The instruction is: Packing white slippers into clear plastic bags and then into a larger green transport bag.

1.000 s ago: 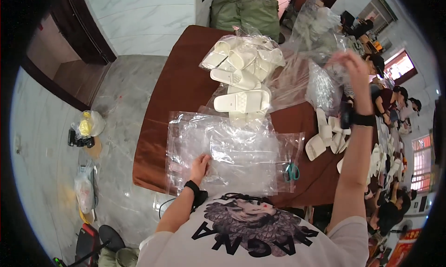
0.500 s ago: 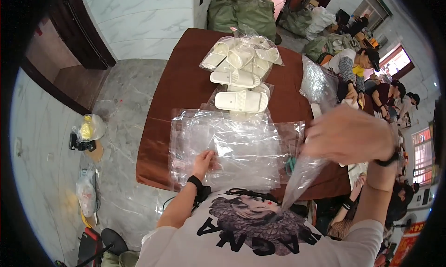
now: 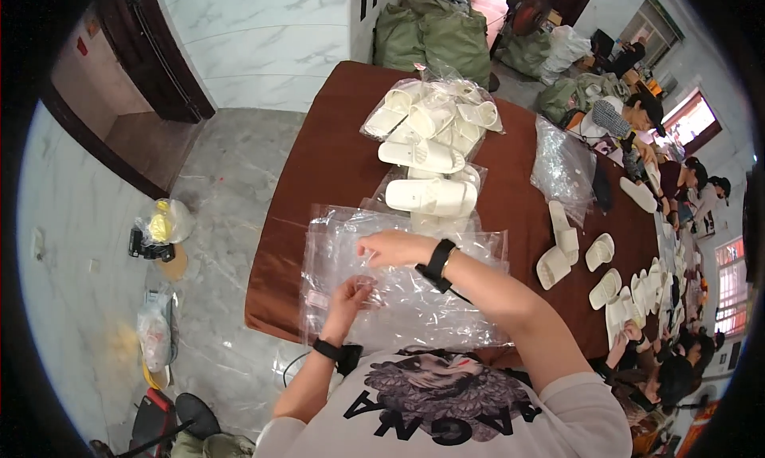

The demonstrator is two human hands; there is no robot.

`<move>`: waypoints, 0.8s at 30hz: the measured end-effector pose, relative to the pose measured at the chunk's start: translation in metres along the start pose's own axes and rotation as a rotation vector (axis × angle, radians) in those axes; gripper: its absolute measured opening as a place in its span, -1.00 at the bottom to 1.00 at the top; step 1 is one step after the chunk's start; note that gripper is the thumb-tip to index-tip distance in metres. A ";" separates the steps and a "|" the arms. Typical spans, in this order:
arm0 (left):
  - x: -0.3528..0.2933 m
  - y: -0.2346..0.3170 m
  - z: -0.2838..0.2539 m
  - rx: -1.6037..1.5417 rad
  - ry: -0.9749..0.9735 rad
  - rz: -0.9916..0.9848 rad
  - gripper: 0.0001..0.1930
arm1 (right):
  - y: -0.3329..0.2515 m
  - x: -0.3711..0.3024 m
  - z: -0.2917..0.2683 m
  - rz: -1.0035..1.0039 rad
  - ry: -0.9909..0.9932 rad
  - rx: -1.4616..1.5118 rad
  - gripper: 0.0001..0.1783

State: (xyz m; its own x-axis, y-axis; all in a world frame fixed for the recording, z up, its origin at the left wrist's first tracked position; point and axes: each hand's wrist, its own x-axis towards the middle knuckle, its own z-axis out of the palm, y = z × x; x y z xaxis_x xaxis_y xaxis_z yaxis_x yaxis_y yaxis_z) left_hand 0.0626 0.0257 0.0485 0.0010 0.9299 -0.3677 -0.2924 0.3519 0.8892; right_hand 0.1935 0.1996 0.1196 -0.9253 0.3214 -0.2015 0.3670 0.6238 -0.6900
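A spread of clear plastic bags (image 3: 414, 303) lies on the brown-covered table right before me. My left hand (image 3: 348, 303) is at its left part, fingers closed on the thin film of a bag. Just above it, my right hand (image 3: 392, 249) reaches across from the right, its fingertips bent together on the film too. Beyond the bags sit a cream slide slipper (image 3: 430, 195) and another slipper (image 3: 418, 155), with more slippers beneath them. Farther back is a heap of bagged slippers (image 3: 434, 111).
Loose slippers (image 3: 558, 259) lie on the table's right, with many more (image 3: 637, 291) beyond. A pile of clear bags (image 3: 562, 163) rests at the far right. Co-workers sit along that side, one person's hand (image 3: 632, 330) holding a slipper. Green sacks (image 3: 454, 44) stand behind the table.
My right hand has swung from the right, where it held a clear bag raised, leftward to the spread of bags. My left hand stays at the bags. The view has shifted slightly.
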 end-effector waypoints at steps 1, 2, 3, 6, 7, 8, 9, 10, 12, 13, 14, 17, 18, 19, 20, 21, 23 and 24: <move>-0.006 0.024 0.005 -0.099 0.097 -0.004 -0.82 | 0.012 0.005 -0.013 -0.024 -0.018 0.064 -0.67; 0.001 0.022 -0.005 -0.096 0.087 -0.011 -0.82 | 0.026 0.006 -0.027 0.007 0.127 0.201 -0.70; 0.001 0.017 -0.028 -0.008 0.155 0.017 -0.83 | 0.038 0.006 -0.043 0.024 0.261 0.336 -0.73; 0.006 -0.021 -0.091 0.376 0.324 0.055 -0.85 | 0.087 -0.009 -0.077 0.126 0.472 -0.357 -0.73; 0.011 -0.010 -0.080 0.523 0.405 0.040 -0.85 | 0.110 -0.023 -0.087 0.240 0.346 -0.475 -0.70; 0.017 -0.015 -0.085 0.526 0.406 0.041 -0.85 | 0.135 -0.032 -0.088 0.248 0.356 -0.602 -0.68; 0.017 -0.033 -0.095 0.517 0.405 0.009 -0.84 | 0.138 -0.031 -0.089 0.247 0.314 -0.630 -0.67; 0.019 -0.043 -0.098 0.506 0.394 -0.021 -0.83 | 0.139 -0.032 -0.093 0.255 0.273 -0.661 -0.66; 0.020 -0.056 -0.102 0.484 0.414 -0.021 -0.82 | 0.141 -0.028 -0.098 0.231 0.238 -0.699 -0.68; 0.020 -0.058 -0.102 0.437 0.415 -0.019 -0.80 | 0.144 -0.027 -0.100 0.214 0.209 -0.740 -0.69; 0.020 -0.061 -0.102 0.390 0.416 -0.016 -0.79 | 0.150 -0.022 -0.099 0.210 0.204 -0.737 -0.69; 0.033 -0.053 -0.090 0.432 0.403 -0.014 -0.79 | 0.211 -0.007 -0.091 0.561 0.038 -0.944 -0.76; 0.035 -0.054 -0.091 0.440 0.401 -0.011 -0.79 | 0.216 -0.002 -0.088 0.563 0.046 -0.940 -0.76; 0.037 -0.059 -0.092 0.461 0.408 0.001 -0.80 | 0.221 -0.001 -0.086 0.593 -0.038 -0.994 -0.75; 0.041 -0.061 -0.091 0.481 0.411 0.015 -0.81 | 0.226 -0.003 -0.087 0.627 -0.122 -1.047 -0.73; 0.038 -0.068 -0.098 0.503 0.434 -0.032 -0.82 | 0.220 -0.001 -0.086 0.525 -0.066 -1.035 -0.74; 0.034 -0.068 -0.100 0.506 0.431 -0.047 -0.83 | 0.193 -0.021 -0.103 0.423 0.055 -1.006 -0.77; 0.033 -0.066 -0.098 0.505 0.422 -0.053 -0.83 | 0.179 -0.037 -0.113 0.328 0.177 -0.980 -0.80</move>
State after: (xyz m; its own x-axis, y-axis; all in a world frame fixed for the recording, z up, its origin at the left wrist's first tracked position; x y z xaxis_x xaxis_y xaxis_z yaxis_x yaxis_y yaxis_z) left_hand -0.0114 0.0229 -0.0491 -0.4022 0.8242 -0.3986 0.1826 0.4988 0.8473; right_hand 0.3041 0.3798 0.0826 -0.7678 0.6298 -0.1175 0.5880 0.7656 0.2609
